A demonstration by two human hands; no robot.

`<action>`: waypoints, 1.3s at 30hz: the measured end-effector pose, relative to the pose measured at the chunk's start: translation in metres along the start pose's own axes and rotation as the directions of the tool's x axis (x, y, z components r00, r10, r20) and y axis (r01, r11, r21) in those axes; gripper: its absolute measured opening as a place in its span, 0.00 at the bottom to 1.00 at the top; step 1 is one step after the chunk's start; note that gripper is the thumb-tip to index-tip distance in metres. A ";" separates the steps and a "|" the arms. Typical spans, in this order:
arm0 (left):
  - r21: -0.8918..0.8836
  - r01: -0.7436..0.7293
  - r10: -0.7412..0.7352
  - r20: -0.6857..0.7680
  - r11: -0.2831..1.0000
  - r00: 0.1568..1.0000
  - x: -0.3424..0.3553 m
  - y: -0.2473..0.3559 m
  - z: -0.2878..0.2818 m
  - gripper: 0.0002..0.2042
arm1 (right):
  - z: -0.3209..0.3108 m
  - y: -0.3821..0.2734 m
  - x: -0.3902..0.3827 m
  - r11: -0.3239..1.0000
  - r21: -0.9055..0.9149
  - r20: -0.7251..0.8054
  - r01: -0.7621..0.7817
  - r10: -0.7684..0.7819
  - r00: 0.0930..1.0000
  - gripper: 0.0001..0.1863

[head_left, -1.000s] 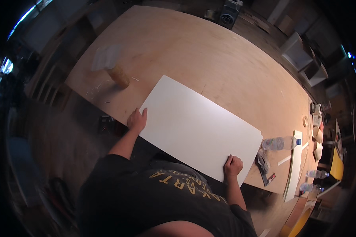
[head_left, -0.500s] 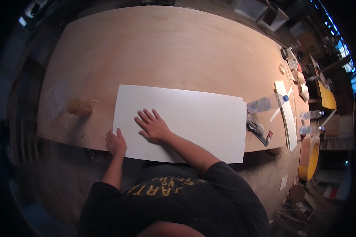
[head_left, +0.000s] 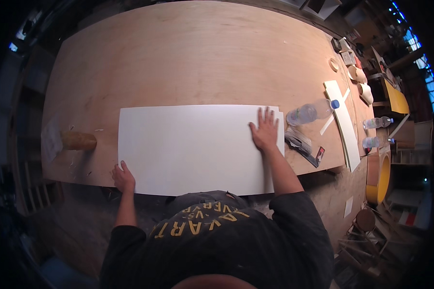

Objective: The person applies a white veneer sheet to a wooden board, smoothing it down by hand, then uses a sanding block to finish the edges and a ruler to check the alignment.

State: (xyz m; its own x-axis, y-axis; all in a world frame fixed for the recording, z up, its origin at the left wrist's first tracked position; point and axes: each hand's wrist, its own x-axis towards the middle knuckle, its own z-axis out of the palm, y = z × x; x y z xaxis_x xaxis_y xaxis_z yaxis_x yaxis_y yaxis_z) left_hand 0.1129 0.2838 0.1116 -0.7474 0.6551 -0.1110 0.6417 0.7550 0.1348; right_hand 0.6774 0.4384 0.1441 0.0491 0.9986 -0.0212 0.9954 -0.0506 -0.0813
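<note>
A large white rectangular panel lies flat on the plywood tabletop, its near edge close to my body. At its near left corner, my left hand holds the edge, thumb up along the panel and fingers curled at the side. My right hand rests palm down near the panel's far right corner. Its fingers are spread and point away from me, with nothing in them. What lies under the panel is hidden.
Right of the panel are a clear bottle with a blue cap, a dark hand tool and pale strips. A brown roll sits at the left. Two more bottles and a yellow-faced curved piece are farther right.
My right hand has moved from the panel's left half to its far right corner. The panel appears farther left in view, my left hand still at its near left corner.
</note>
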 end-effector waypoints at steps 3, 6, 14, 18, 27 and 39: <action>-0.008 -0.011 0.011 -0.029 1.000 1.000 -0.001 -0.001 0.001 0.30 | -0.001 0.041 -0.037 0.997 0.015 -0.042 -0.081 0.081 0.996 0.44; -0.005 -0.009 0.008 -0.056 1.000 0.998 -0.006 0.003 -0.005 0.30 | 0.011 0.023 -0.109 0.999 -0.034 -0.022 -0.006 0.005 1.000 0.44; -0.003 -0.063 0.063 -0.033 0.998 0.997 -0.004 0.000 -0.001 0.29 | 0.012 -0.075 -0.194 0.919 0.028 0.115 0.394 -0.394 0.912 0.41; -0.014 -0.046 0.046 -0.009 0.999 0.999 -0.005 0.000 -0.006 0.30 | 0.008 -0.014 -0.188 0.995 0.041 0.032 0.088 -0.089 0.996 0.39; -0.036 -0.001 0.002 0.011 0.999 1.000 -0.017 0.009 -0.021 0.32 | 0.018 0.031 -0.179 0.937 -0.026 -0.057 -0.349 0.347 0.936 0.41; 0.234 -0.322 0.332 -0.002 0.917 0.943 -0.157 0.112 0.011 0.40 | -0.021 0.081 -0.181 0.956 0.227 0.055 -0.187 0.179 0.982 0.39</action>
State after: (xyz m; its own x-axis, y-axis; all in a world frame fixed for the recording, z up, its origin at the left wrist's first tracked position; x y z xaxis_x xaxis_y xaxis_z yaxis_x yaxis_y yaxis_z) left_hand 0.3040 0.2653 0.1330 -0.4925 0.8684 -0.0575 0.8697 0.4886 -0.0706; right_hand 0.7505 0.2539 0.1622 0.2217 0.9709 -0.0901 0.9235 -0.2387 -0.3003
